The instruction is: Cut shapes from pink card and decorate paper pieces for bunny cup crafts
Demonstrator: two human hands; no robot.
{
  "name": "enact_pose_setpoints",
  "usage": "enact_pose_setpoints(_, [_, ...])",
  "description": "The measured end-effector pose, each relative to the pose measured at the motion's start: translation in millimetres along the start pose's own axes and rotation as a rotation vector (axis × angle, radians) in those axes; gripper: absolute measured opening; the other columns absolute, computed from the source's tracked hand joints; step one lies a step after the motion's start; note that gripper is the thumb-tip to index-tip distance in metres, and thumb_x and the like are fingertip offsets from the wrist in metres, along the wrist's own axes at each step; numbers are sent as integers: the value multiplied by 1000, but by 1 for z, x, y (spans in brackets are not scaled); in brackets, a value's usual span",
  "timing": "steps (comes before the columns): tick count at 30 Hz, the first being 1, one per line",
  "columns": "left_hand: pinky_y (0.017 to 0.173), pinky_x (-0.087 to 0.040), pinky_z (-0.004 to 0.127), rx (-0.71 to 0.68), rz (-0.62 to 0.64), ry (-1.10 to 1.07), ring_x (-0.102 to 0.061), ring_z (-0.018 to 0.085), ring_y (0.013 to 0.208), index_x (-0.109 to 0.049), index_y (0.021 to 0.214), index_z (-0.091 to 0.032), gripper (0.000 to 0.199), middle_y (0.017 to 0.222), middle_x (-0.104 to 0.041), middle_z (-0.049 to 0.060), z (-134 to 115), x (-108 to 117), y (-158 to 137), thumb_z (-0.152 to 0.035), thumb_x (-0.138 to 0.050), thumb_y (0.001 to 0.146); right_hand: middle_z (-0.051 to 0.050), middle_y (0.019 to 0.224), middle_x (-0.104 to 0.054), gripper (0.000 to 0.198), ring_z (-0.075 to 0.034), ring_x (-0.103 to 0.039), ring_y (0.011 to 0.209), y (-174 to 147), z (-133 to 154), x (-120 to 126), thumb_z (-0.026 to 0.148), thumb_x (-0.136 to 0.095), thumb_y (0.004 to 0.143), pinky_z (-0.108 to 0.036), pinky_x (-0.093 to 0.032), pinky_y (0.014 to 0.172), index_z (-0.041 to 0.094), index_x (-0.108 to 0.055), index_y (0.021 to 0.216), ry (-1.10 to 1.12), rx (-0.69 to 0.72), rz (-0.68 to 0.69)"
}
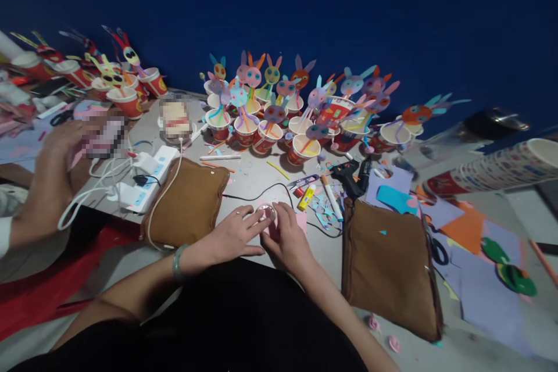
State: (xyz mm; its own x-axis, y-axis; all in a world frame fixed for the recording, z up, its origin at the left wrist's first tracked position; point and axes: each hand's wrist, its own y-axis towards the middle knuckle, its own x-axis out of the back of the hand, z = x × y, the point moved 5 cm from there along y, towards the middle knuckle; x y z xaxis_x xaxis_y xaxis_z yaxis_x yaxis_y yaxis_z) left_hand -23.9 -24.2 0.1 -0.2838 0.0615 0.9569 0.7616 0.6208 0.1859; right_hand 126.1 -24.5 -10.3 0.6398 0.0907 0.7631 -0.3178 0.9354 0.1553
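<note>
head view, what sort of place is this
Probably a craft workspace: rabbit-faced figures stand in paper cups along the wall, with coloured paper sheets and what looks like a glue gun on the table.

Dim light, blurred, stretched edges

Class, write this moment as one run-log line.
left hand: at small round object | right hand: at same object | nearby: pink paper, yellow tube
</note>
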Motion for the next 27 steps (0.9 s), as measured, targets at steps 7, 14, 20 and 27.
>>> enact_pose_setpoints(7, [102, -45, 47, -6, 39, 32, -52, 32, 119, -39, 148, -15, 81, 141, -52, 17, -1, 0, -4, -61, -62, 86, -17, 128, -62, 47, -27, -67, 111, -24, 0, 56, 36, -57, 94, -42, -60, 87, 21, -48, 137, -99, 53, -21])
enact_pose_setpoints(14, [100, -45, 46, 0, 83, 66, -53, 32, 115, -45, 142, -15, 77, 140, -54, 17, -3, 3, -1, -63, -62, 84, -14, 99, -73, 44, -23, -71, 76, -34, -35, 115, 49, -50, 96, -36, -58, 71, 15, -62, 121, -428, -99, -130])
enact_pose_setpoints(20, [101, -43, 46, 12, 104, 59, -51, 32, 119, -40, 147, -15, 79, 143, -51, 16, -3, 4, -2, -60, -63, 86, -11, 89, -73, 45, -22, -70, 69, -26, -40, 115, 50, -47, 97, -33, -54, 64, 14, -65, 116, -468, -118, -106])
enact_pose_setpoints(27, [103, -40, 44, 18, 107, 74, -49, 32, 122, -37, 149, -14, 82, 146, -49, 16, -4, 3, -3, -57, -65, 85, -10, 88, -74, 41, -21, -70, 69, -27, -40, 106, 49, -49, 96, -32, -52, 63, 15, -66, 113, -461, -102, -122])
